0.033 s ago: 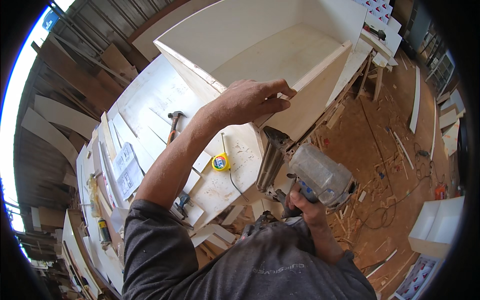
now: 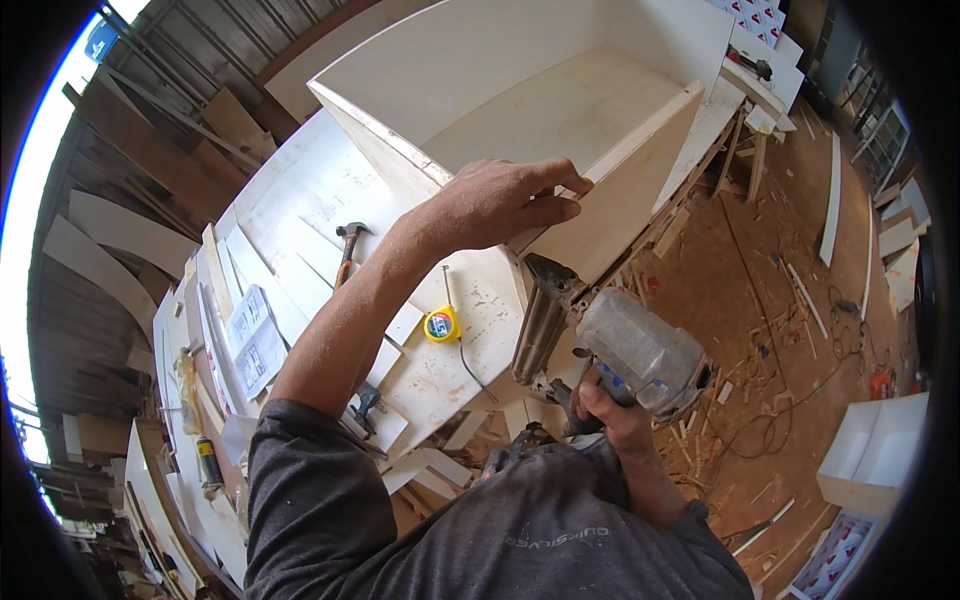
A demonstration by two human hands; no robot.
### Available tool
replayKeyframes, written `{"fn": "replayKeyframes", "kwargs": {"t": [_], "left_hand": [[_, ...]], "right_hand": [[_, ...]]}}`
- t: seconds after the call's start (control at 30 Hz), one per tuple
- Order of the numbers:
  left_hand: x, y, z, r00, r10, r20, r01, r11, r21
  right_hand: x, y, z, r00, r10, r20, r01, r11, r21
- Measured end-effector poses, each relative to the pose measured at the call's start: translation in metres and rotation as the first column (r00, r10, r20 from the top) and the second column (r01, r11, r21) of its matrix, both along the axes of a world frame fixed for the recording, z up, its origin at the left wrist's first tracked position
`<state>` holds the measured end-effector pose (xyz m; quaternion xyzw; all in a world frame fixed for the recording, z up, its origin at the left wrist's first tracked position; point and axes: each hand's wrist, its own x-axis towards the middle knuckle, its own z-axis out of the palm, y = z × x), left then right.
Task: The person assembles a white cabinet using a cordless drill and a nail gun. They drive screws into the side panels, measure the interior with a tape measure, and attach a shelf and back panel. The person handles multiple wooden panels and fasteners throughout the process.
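An open-topped box [image 2: 540, 100] of pale wooden panels stands on the white worktable [image 2: 300, 180]. My left hand [image 2: 515, 205] is closed over the near corner of the box, thumb and fingers pinching the top edge of its right panel. Below it, my right hand [image 2: 615, 415] grips the handle of a grey, worn nail gun [image 2: 640, 345]. The gun's nose lies against the near end of the box, just under the left hand; whether it presses there I cannot tell. A yellow tape measure [image 2: 441, 324] and a hammer [image 2: 349, 245] lie on the table, left of the gun.
Paper sheets [image 2: 255, 340], a small blue tool [image 2: 367, 403] and white strips lie on the table's left part. Offcuts and a dark cord [image 2: 770, 420] are scattered over the brown floor [image 2: 740, 330]. At the lower right stands a white open box [image 2: 875, 450]. Boards lean at the far left.
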<state>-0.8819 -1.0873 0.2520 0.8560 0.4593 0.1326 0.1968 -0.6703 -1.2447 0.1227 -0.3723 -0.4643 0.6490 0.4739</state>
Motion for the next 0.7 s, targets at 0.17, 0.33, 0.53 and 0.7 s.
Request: {"fn": "replayKeyframes", "kwargs": {"t": [0.17, 0.33, 0.53, 0.7], "left_hand": [[0.001, -0.001, 0.003, 1.0, -0.001, -0.024, 0.001, 1.0, -0.003], [0.005, -0.002, 0.003, 0.999, 0.026, -0.029, -0.027, 0.998, -0.056], [0.006, -0.002, 0.006, 0.999, 0.02, 0.049, -0.017, 0.998, -0.064], [0.001, 0.002, -0.002, 0.997, -0.013, 0.074, 0.012, 1.0, 0.017]], "right_hand": [[-0.001, -0.002, -0.002, 0.998, -0.001, 0.059, -0.004, 0.997, 0.071], [-0.001, -0.003, 0.004, 0.995, 0.017, 0.097, -0.021, 0.999, 0.038], [-0.005, -0.011, -0.008, 0.99, -0.022, 0.142, 0.002, 0.99, 0.138], [-0.005, -0.008, -0.024, 0.998, 0.043, 0.041, -0.047, 0.995, 0.093]]}}
